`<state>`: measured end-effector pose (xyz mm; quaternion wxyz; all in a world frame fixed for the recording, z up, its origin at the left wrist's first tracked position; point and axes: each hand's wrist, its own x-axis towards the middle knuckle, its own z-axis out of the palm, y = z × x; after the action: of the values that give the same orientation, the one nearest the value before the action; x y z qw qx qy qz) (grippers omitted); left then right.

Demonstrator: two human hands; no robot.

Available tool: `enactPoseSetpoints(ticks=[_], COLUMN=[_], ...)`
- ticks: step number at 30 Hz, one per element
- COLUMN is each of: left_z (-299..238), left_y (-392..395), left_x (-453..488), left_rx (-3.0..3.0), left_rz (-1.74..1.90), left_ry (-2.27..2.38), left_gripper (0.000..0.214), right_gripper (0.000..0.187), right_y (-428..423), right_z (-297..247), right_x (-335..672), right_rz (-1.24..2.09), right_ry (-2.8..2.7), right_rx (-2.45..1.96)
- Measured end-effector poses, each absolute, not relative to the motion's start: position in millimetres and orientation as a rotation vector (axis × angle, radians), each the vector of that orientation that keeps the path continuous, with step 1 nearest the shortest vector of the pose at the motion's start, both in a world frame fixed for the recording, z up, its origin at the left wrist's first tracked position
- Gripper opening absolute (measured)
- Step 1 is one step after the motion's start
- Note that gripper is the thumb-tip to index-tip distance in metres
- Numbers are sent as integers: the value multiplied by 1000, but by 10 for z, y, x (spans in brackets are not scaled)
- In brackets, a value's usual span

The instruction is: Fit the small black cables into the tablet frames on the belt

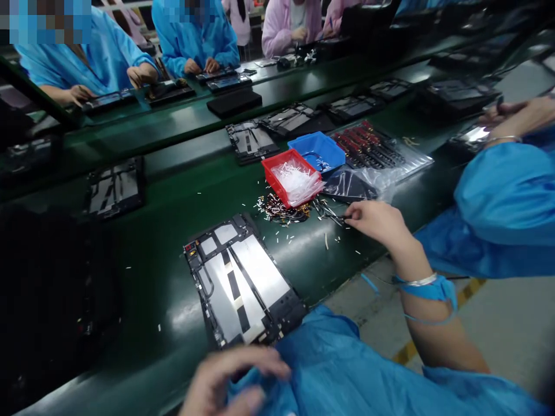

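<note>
An opened tablet frame (pixel 243 283) with silver panels and black strips lies on the green bench in front of me. My right hand (pixel 376 222) reaches to a small pile of thin metal parts (pixel 327 211) beside the red bin, with fingertips pinched on one of them. My left hand (pixel 228 378) hovers blurred at the bottom edge, near the tablet frame's near corner, fingers loosely curled; nothing shows in it.
A red bin (pixel 292 180) of white slivers and a blue bin (pixel 318 150) stand behind the pile. A clear bag of red-handled parts (pixel 373 147) lies right. More tablet frames (pixel 115 188) line the belt. Workers in blue coats sit opposite; another person's arm (pixel 511 124) is at right.
</note>
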<state>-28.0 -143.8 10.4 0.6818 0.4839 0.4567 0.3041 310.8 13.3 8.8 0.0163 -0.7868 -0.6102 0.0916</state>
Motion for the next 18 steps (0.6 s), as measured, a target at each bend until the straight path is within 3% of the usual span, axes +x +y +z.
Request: enactPoseSetpoints(ticks=[3,5,11,15,18], left_z=[207,170,-52,-30,61], left_y=[-745,-255,422,340,178], left_x=[-538,-634,-675,-628,-478], left_rx=[1575,1787,1848,1871,1954], left_rz=[991,945,692,687,915], left_ry=[1560,1767,1737,1691,1560], left_gripper=[27,32,32,32,26], right_gripper=[12,12,10,19,19], right_y=[176,188,102,88,125], right_z=[61,82,192,176,153], right_x=[3104,3110,3082,2738,2310], right_rz=[287,281,366,777,1149], right_ry=[-1883,-1855,-1743,-1617,-1462], right_rx=[-2413,-2382,-2197,-1813,-1392])
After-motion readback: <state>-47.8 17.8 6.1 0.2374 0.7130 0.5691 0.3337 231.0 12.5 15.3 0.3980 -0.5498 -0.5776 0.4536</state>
